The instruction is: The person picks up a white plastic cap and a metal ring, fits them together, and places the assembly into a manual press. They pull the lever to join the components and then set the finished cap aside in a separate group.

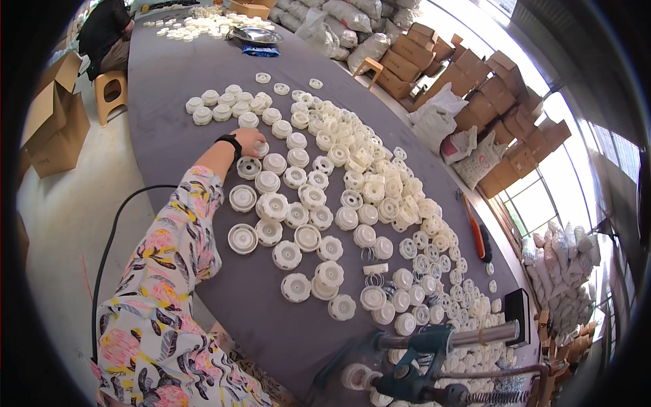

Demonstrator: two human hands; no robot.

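Our left hand (249, 141) reaches far over the tabletop (178, 78), its fingers curled down over a small white plastic cap (262, 149). The cap lies right at our fingertips, partly covered by them; we cannot tell whether we grip it or only touch it. Our right hand is out of view.

Just beyond the hand sits a ridged round cap (248, 120); to its right lies a domed cap (274, 163), and just on the near side, a holed disc (249, 167). With neighbours this close, we judge it best to pinch the cap by opposite sides of its rim and lift it straight up, rather than drag it. A flat sweep would likely knock the disc or the domed cap out of place.

Further right of the hand, the heap of white rings (359, 150) looks loose enough to slide if bumped, so a return path on the hand's near side, well above the scattered parts, seems safer. We do well to hold the black wristband (230, 144) and the floral sleeve (166, 251) off the parts too. A light, even pressure should suffice, since the cap looks like rigid plastic.
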